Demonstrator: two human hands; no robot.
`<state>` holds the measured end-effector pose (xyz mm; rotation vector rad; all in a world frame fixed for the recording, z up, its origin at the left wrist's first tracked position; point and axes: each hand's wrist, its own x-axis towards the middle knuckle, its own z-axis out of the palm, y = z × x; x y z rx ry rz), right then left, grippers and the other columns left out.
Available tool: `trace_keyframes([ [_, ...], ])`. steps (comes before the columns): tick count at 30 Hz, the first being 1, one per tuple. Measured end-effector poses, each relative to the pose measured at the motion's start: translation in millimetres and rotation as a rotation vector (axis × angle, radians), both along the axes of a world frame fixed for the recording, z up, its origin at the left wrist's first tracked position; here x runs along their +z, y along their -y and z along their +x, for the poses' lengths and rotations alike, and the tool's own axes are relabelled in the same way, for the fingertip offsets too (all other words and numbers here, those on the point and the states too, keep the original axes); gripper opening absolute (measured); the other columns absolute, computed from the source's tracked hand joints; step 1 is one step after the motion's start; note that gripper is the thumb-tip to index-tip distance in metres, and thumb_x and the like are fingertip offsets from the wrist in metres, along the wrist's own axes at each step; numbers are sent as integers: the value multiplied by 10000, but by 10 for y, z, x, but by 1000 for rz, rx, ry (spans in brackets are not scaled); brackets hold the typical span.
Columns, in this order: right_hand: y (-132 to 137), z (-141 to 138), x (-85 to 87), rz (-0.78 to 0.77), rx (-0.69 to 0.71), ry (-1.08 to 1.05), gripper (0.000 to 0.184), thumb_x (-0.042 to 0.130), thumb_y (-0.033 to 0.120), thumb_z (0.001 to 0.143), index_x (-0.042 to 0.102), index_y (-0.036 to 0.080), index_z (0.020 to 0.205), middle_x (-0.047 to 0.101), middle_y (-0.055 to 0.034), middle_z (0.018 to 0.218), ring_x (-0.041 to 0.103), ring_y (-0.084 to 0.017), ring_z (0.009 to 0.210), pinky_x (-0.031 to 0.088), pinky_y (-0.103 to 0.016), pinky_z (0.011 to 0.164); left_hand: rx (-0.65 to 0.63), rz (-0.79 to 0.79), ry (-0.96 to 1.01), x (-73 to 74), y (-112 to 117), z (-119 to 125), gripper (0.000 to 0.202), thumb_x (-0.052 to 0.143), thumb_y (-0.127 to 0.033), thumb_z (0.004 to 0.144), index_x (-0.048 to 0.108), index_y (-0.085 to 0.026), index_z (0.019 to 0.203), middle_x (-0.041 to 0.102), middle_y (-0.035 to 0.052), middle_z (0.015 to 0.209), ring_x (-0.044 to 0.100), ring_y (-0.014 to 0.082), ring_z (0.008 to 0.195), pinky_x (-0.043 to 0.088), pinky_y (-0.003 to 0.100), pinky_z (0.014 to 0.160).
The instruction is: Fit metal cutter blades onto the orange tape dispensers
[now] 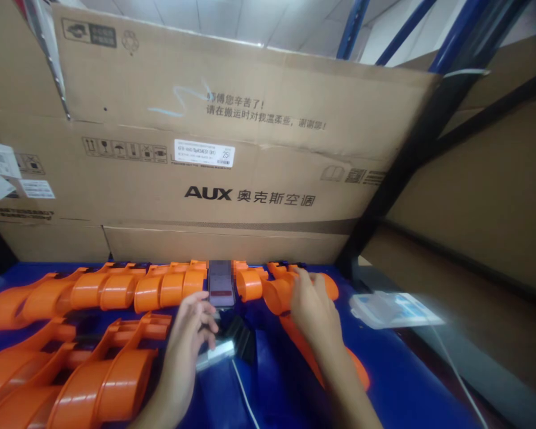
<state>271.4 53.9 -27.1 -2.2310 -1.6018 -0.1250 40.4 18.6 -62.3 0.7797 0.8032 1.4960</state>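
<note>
My left hand (190, 333) rests on a small grey and black device (226, 345) with a white cable, its fingers curled over it, just below a phone (221, 283) that stands propped among the parts. My right hand (310, 304) lies on an orange plastic part (290, 292) in the back row, fingers bent down onto it. Another orange part (360, 372) lies under my right forearm.
Several orange plastic parts (93, 292) lie in rows across the blue table (406, 393), filling its left side. A large AUX cardboard box (232, 161) stands behind them. A clear plastic case (390, 308) sits at the right. Dark and blue shelf struts (411, 149) rise at the right.
</note>
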Motion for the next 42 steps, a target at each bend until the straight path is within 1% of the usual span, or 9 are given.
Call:
trace_keyframes([
  [3,1,70,42,-60,-39,10,499,299,151,998,504,180,1453,554,-228,1371,662,-363,1110,532,-434,774,-1,-9,-4,22,14,6,380,698,-516,873,639,-201,1076,638,40,872,572,153,663,458,254,530],
  [9,-53,196,14,-145,-71,9,409,426,339,1003,566,200,1361,597,-220,1293,683,-376,1071,523,-440,761,-56,16,-53,-34,10,-17,338,650,-499,918,643,-205,1084,629,47,901,584,162,721,455,242,548],
  [13,-84,261,-16,-131,-66,-3,367,471,351,982,558,173,1291,659,-195,1156,711,-355,945,496,-407,720,-64,33,-69,-62,1,-27,301,620,-472,947,642,-208,1091,620,48,925,576,156,731,459,241,559],
  [22,-91,220,29,144,9,-5,128,490,349,982,508,222,972,635,-98,1005,646,-255,861,416,-311,693,-71,34,-84,-78,-14,-25,298,631,-471,939,664,-205,1068,619,39,911,576,141,704,450,236,557],
  [26,-53,255,81,261,14,-26,213,532,405,954,442,246,845,615,-51,881,608,-227,758,404,-305,659,-86,23,-89,-138,-28,-35,291,643,-460,930,673,-215,1084,635,21,869,567,124,659,440,236,565],
  [29,-4,309,159,455,31,-35,292,558,439,930,406,254,762,575,-23,753,585,-222,699,397,-313,635,-92,10,-108,-174,-32,-36,272,650,-446,927,682,-221,1077,639,6,825,549,111,619,434,238,578],
  [33,142,298,340,725,109,-49,320,618,423,895,413,248,723,626,-54,866,619,-211,743,433,-311,646,-85,10,-136,-197,-36,-40,271,660,-449,918,702,-225,1064,649,8,829,566,121,641,438,246,598],
  [37,418,116,550,876,194,-44,313,686,340,858,426,244,714,651,-54,894,656,-220,826,444,-304,659,-77,31,-173,-192,-44,-50,328,673,-454,913,719,-227,1145,702,51,957,626,159,757,478,267,664],
  [42,747,-283,624,722,584,-195,312,674,220,869,398,252,727,559,2,723,670,-221,892,482,-281,694,-50,46,-75,-127,-39,-26,522,722,-481,871,662,-254,1337,681,107,1330,651,272,1094,517,349,875],
])
